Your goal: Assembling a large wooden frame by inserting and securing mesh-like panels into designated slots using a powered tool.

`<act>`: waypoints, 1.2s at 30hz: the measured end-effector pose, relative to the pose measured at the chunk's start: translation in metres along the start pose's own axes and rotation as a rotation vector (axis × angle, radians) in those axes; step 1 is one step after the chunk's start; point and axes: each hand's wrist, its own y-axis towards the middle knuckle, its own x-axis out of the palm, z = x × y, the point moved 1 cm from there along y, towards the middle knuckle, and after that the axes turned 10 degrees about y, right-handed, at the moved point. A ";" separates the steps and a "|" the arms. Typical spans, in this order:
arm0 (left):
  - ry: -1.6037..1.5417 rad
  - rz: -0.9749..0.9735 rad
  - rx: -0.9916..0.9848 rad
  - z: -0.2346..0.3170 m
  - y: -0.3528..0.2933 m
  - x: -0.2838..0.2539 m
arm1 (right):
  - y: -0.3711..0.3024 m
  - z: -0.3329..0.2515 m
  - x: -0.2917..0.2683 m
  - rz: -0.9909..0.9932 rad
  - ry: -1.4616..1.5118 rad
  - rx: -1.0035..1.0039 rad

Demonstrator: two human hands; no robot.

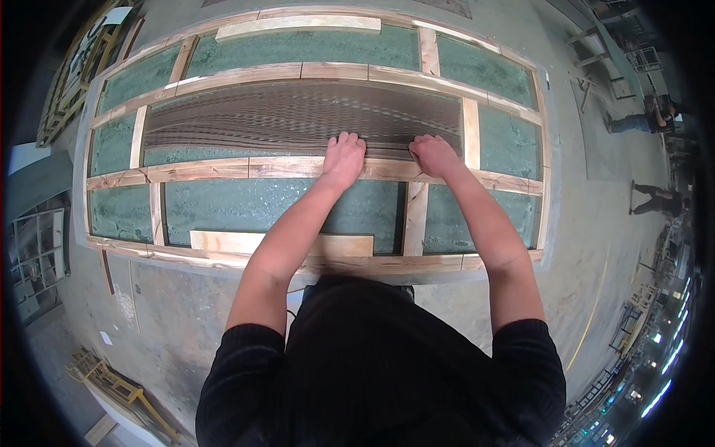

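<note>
A brown, ribbed sheet that looks like paper honeycomb (298, 112) lies in the long middle bay of a wooden frame (208, 170). Green, glossy-looking board (223, 208) shows in the other bays and in a strip along the sheet's near edge. My left hand (345, 158) reaches over the near middle rail, its fingers curled at that edge. Further right, my right hand (434, 155) is closed on the same edge close to a short cross-piece (471, 134). Both hands' fingertips are partly hidden.
One loose pale board (298, 24) lies along the far rail, another (223, 241) by the near rail under my left forearm. Two people (637, 123) (659, 200) are off to the right. Yellow metal racks (119, 384) stand on the left, beyond the concrete floor.
</note>
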 end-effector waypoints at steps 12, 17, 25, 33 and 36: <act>-0.019 0.018 0.052 0.001 -0.007 -0.003 | -0.013 0.007 0.018 0.049 0.110 0.015; -0.033 0.103 0.027 0.008 -0.024 -0.001 | -0.043 0.000 0.039 0.383 0.226 0.048; -0.074 0.198 0.047 0.007 -0.032 0.000 | -0.069 0.011 0.046 0.511 0.238 0.059; -0.123 0.185 -0.029 0.007 -0.043 0.004 | -0.061 -0.002 0.039 0.511 0.224 0.088; -0.171 0.233 -0.061 0.013 -0.044 0.005 | -0.032 -0.033 0.042 0.514 0.323 -0.022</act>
